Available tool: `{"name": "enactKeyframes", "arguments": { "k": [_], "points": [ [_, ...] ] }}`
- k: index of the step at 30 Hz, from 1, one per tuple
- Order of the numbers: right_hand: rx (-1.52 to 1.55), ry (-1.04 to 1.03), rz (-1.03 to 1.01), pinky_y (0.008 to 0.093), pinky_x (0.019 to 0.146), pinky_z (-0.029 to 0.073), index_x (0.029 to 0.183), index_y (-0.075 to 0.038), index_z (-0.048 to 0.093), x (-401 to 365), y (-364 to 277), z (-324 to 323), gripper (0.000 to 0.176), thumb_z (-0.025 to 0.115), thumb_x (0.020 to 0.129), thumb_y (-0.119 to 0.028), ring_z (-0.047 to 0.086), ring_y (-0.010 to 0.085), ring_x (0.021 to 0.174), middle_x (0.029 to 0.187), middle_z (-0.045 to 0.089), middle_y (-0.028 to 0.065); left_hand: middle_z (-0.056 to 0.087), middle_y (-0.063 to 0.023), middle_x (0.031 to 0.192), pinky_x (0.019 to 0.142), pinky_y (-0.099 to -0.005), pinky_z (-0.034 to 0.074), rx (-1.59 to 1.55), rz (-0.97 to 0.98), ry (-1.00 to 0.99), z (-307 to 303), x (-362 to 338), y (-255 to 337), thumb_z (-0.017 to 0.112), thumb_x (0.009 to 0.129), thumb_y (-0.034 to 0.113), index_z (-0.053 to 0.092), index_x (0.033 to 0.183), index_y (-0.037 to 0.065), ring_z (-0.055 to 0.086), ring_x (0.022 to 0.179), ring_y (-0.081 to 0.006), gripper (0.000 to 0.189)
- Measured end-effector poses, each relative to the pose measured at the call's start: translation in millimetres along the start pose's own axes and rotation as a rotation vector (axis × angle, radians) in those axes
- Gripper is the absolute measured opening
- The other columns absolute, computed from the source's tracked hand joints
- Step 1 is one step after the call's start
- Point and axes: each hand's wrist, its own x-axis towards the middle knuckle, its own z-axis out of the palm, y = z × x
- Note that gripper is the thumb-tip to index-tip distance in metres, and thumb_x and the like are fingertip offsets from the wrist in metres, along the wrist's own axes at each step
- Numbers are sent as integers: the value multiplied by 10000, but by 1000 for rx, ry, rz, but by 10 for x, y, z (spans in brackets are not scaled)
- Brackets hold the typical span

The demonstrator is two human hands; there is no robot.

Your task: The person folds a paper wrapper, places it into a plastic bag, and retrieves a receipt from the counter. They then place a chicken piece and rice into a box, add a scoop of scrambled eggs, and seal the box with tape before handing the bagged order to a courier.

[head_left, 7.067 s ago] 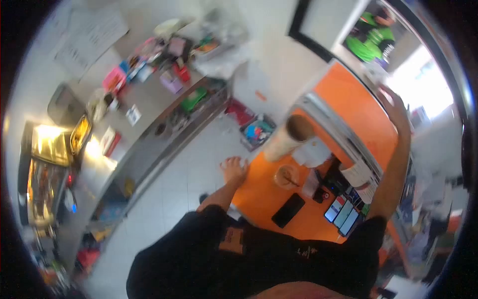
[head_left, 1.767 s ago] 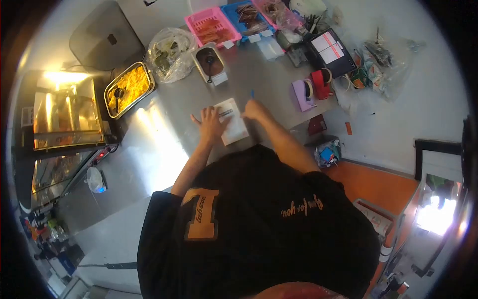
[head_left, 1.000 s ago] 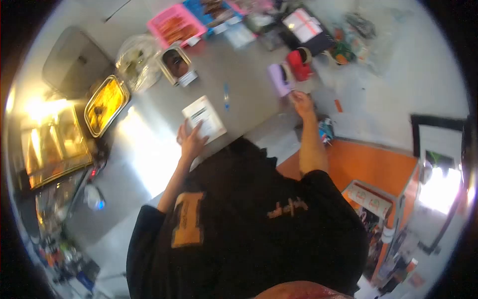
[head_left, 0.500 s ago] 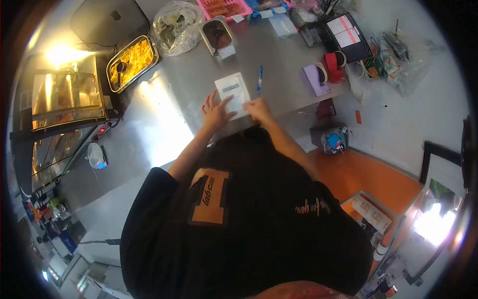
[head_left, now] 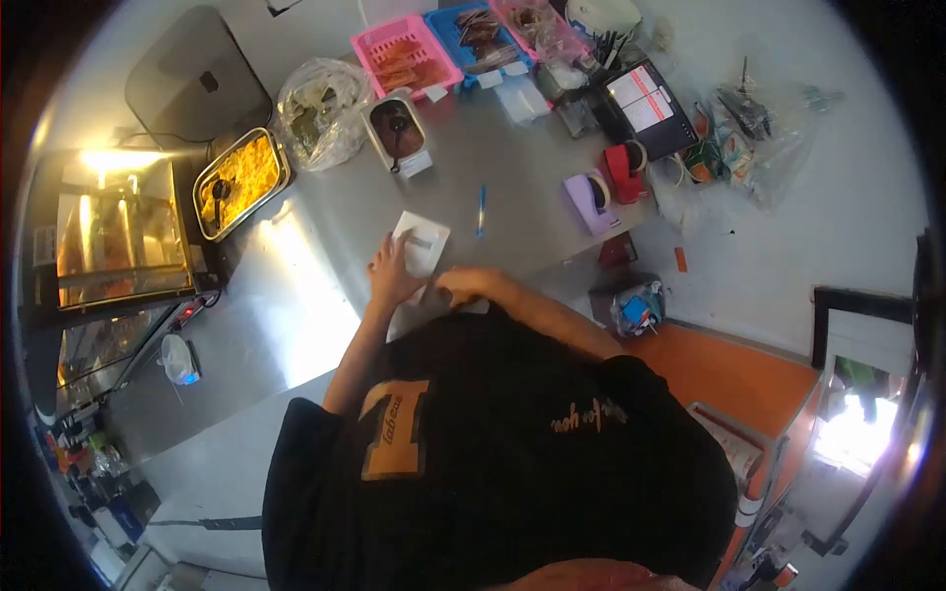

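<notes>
A white rectangular pad (head_left: 422, 258) with a grey printed strip lies tilted near the front of the steel counter. My left hand (head_left: 392, 278) grips its left side, thumb over the top face and fingers at the edge. By the pad's lower right corner, my right hand (head_left: 467, 284) is closed with curled fingers; whatever is in them is hidden. A blue pen (head_left: 481, 211) lies on the counter beyond my right hand, apart from both hands.
Tape dispensers, one purple (head_left: 589, 205) and one red (head_left: 621, 175), stand to the right. Along the back are a metal container with a dark spoon (head_left: 397, 133), a plastic bag (head_left: 323, 113), pink (head_left: 370, 49) and blue baskets (head_left: 443, 25). A tray of yellow food (head_left: 246, 182) sits left, beside a lit glass cabinet (head_left: 123, 231).
The view has shifted, so the counter sits lower in it. My left hand has gone from lying spread on the pad to gripping its side, and the pad has turned. My right hand stays closed.
</notes>
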Motion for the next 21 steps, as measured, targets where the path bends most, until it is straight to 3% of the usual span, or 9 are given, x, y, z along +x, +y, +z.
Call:
{"name": "enactKeyframes", "arguments": {
  "k": [1,2,4,5,7,12,14,19,21],
  "points": [
    [83,-93,-84,355,688,538,1076,-58,672,-39,31,-217,354,738,786,-250,686,260,767,925,707,139,281,-156,1498,973,-580,392,29,15,-50,-79,12,57,879,523,412,357,1420,322,399,1297,-404,1042],
    [365,-143,75,358,689,539,1087,-60,669,-146,167,-560,339,743,789,-205,673,229,832,929,692,131,295,-158,1486,964,-582,401,60,28,-99,-161,31,108,883,511,406,346,1425,329,404,1286,-404,1063],
    [216,271,-6,351,675,541,1115,-59,650,-485,530,-1437,351,743,794,-168,658,202,863,913,675,105,333,-159,1448,939,-574,427,134,52,-157,-257,71,264,887,489,351,350,1427,341,419,1249,-411,1082],
    [272,626,107,398,770,533,1012,-63,683,-652,830,-1858,350,775,741,-264,671,277,889,976,692,166,329,-162,1450,944,-575,425,129,109,-193,-327,123,415,888,485,342,354,1426,340,416,1254,-413,1082],
    [-326,1231,313,437,957,442,1016,-98,680,-1055,1150,-2826,280,693,771,-233,614,342,1009,1013,673,155,322,-167,1455,955,-578,422,111,215,-265,-393,221,795,890,479,324,363,1425,337,408,1266,-417,1083],
    [-633,1320,353,460,907,472,1104,-92,651,-867,2461,-4511,364,691,747,-153,588,408,1047,1089,646,199,294,-149,1478,1087,-564,318,65,463,-424,138,935,2051,895,535,342,367,1429,332,347,1324,-399,1038],
    [-353,1469,208,433,901,475,1129,-82,636,-433,3086,-4882,376,672,762,-157,589,404,1063,1133,635,199,311,-132,1465,1076,-576,293,103,453,-280,554,1153,2231,898,515,346,402,1408,358,323,1327,-400,1022],
    [-119,1112,237,432,789,516,922,-12,686,-581,2718,-5062,197,657,771,-134,661,366,913,966,683,204,348,-139,1433,1061,-574,287,11,310,-38,532,1314,2573,870,579,355,442,1400,306,367,1293,-402,927],
    [343,954,-248,319,733,514,863,-35,725,-1020,1981,-4740,153,718,752,-141,670,174,775,858,718,92,346,-143,1432,1050,-568,313,-189,191,123,326,1361,2735,842,655,357,431,1413,265,385,1298,-389,867]
  ]
}}
